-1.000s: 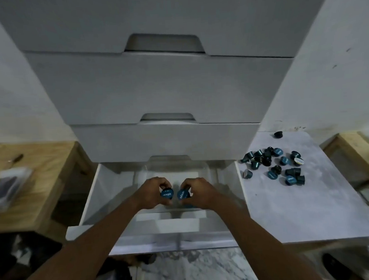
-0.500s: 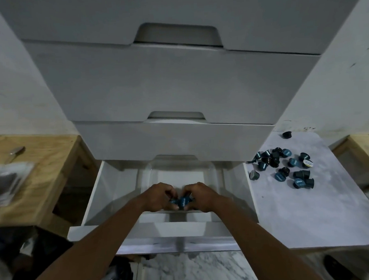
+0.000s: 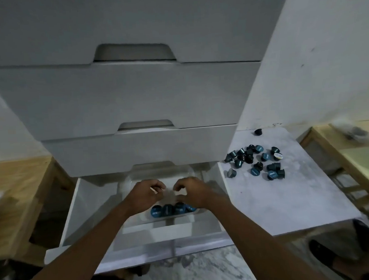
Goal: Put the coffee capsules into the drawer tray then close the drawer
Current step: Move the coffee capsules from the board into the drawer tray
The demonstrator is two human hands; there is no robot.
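1. While the bottom drawer (image 3: pixel 76 212) of the white cabinet stands pulled out, both hands are over the clear tray (image 3: pixel 126 183) lying inside it.
2. Left hand (image 3: pixel 146 195) sits at about 11 o'clock from the row of capsules, its fingers (image 3: pixel 158 187) curled loosely with nothing seen between them.
3. Right hand (image 3: pixel 195 192) sits at about 1 o'clock from that row, fingers (image 3: pixel 178 186) bent inward toward the left hand, thumb tucked below; no capsule shows in its grasp.
4. The two hands are near each other, fingertips just apart over the tray's middle.
5. Four blue-lidded capsules in the tray (image 3: pixel 172 209) lie side by side along its near edge, at 6 o'clock from the hands, touching one another; the rightmost is partly hidden under the right wrist.
6. A loose pile of capsules (image 3: pixel 255 163) rests on the pale desk (image 3: pixel 278 199) at 3 o'clock from the drawer, some on their sides, some lid-up.
7. One lone capsule (image 3: pixel 257 132) sits apart at 12 o'clock from the pile, near the wall.
8. Two closed drawers (image 3: pixel 123 100) stand above the open one.
9. Wooden furniture (image 3: pixel 17 191) flanks the cabinet at 9 o'clock, blurred.
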